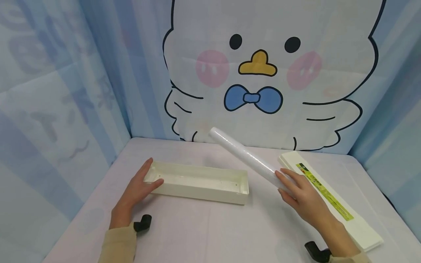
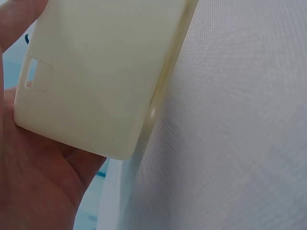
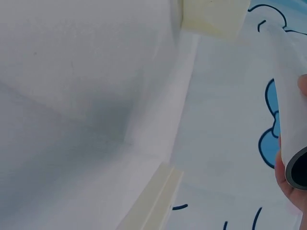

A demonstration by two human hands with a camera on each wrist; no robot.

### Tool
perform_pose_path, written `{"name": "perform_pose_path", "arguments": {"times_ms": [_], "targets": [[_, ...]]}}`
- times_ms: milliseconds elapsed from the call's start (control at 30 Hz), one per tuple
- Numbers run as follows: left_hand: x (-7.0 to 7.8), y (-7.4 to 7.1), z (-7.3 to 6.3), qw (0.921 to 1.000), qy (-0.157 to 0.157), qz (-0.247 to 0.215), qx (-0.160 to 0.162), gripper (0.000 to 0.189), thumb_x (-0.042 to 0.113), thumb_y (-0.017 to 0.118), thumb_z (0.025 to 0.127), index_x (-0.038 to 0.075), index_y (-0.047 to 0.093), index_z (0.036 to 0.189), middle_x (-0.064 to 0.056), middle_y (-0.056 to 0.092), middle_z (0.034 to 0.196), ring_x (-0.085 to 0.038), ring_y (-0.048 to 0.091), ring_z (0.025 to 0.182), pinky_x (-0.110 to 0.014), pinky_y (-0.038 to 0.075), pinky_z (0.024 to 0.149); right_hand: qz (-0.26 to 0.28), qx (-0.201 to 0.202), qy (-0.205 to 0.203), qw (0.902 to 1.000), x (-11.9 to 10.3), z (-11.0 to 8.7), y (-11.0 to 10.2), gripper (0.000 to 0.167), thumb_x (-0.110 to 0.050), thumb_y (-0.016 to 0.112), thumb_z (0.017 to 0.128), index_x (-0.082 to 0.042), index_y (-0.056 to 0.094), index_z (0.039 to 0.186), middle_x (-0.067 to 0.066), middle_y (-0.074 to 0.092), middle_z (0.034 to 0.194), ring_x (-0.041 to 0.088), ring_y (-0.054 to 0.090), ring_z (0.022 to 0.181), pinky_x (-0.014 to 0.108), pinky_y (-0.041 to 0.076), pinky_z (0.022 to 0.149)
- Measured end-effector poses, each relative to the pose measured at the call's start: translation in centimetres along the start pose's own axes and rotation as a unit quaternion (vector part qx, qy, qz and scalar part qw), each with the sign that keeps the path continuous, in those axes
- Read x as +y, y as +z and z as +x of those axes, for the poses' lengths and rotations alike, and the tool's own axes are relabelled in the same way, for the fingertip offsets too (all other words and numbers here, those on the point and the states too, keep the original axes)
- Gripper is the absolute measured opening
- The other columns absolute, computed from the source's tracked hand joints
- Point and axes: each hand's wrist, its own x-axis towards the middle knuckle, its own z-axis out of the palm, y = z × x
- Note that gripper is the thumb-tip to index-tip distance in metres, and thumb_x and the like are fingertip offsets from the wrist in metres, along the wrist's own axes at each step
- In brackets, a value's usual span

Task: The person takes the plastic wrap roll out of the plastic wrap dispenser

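Note:
My left hand (image 1: 137,190) grips the left end of a long, open-topped cream plastic box (image 1: 200,192), thumb over the front wall and fingers behind the end. In the left wrist view the box's end wall (image 2: 96,91) shows a small rectangular slot. With my right hand (image 1: 306,199) I hold a roll of clear plastic film (image 1: 245,155) near its lower end. It slants up and leftward, raised over the table behind the box's right end. The dark hollow core (image 3: 300,172) at the roll's near end faces the right wrist camera.
On the right of the table (image 1: 210,233) lies a long cream lid (image 1: 365,233) with a green and yellow label (image 1: 325,191), partly under my right forearm. Behind the table hangs a curtain (image 1: 263,128) with a cartoon bird; more curtains flank both sides.

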Motion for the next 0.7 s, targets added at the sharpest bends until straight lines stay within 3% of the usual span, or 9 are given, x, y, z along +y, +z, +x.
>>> {"name": "perform_pose_path", "arguments": {"times_ms": [67,133,233,300,433,533,700], "targets": [[0.0,0.0,0.0,1.0000,0.002,-0.002,0.001,0.095,0.040,0.071,0.094,0.005,0.014,0.162,-0.019,0.011,0.167,-0.040,0.010,0.152,-0.063,0.013,0.117,-0.007,0.007,0.005,0.9999,0.1,-0.3,0.1,0.057,-0.048,0.035,0.108,-0.007,0.062,0.138,0.015,0.059,0.133,0.031,0.060,0.103,0.031,0.055,0.084],[0.0,0.0,0.0,1.0000,0.002,-0.003,0.000,0.095,0.039,0.071,0.094,0.005,0.013,0.162,-0.019,0.011,0.167,-0.040,0.010,0.152,-0.063,0.013,0.117,-0.008,0.011,0.013,0.9998,0.1,-0.8,0.3,0.056,-0.047,0.035,0.109,-0.007,0.062,0.138,0.016,0.060,0.132,0.033,0.060,0.103,0.031,0.054,0.087],[0.0,0.0,0.0,1.0000,0.001,-0.004,-0.001,0.095,0.039,0.071,0.094,0.005,0.013,0.162,-0.019,0.011,0.167,-0.040,0.010,0.152,-0.063,0.012,0.117,-0.001,0.008,0.029,0.9996,0.2,-1.6,0.4,0.058,-0.050,0.035,0.108,-0.008,0.062,0.138,0.016,0.060,0.131,0.034,0.060,0.105,0.016,0.037,0.105],[0.0,0.0,0.1,1.0000,0.000,-0.002,-0.001,0.096,0.039,0.071,0.094,0.005,0.013,0.162,-0.019,0.011,0.167,-0.040,0.010,0.152,-0.063,0.012,0.117,0.013,0.009,0.033,0.9993,0.3,-2.0,0.6,0.058,-0.050,0.037,0.108,-0.006,0.062,0.137,0.018,0.060,0.129,0.036,0.059,0.106,0.009,0.021,0.108],[-0.2,0.0,0.2,1.0000,0.000,0.000,0.001,0.095,0.039,0.071,0.094,0.005,0.013,0.162,-0.018,0.011,0.167,-0.040,0.009,0.152,-0.062,0.012,0.117,0.015,0.004,0.042,0.9990,0.3,-2.7,0.5,0.060,-0.051,0.036,0.108,-0.005,0.061,0.138,0.019,0.059,0.129,0.037,0.058,0.106,0.009,0.019,0.109],[-0.2,-0.1,0.2,1.0000,0.001,0.000,0.003,0.095,0.039,0.070,0.094,0.005,0.014,0.162,-0.018,0.011,0.167,-0.039,0.009,0.152,-0.062,0.012,0.118,-0.006,-0.006,0.054,0.9985,0.3,-3.1,0.5,0.062,-0.053,0.033,0.108,-0.008,0.060,0.140,0.016,0.059,0.131,0.034,0.059,0.105,0.010,0.024,0.107],[-0.2,-0.1,0.1,1.0000,0.003,-0.003,0.003,0.095,0.038,0.071,0.094,0.005,0.014,0.162,-0.019,0.011,0.167,-0.039,0.009,0.152,-0.063,0.012,0.117,-0.039,-0.025,0.073,0.9962,0.3,-3.8,0.5,0.065,-0.056,0.028,0.107,-0.010,0.058,0.142,0.016,0.058,0.132,0.034,0.061,0.103,0.032,0.045,0.094]]}}
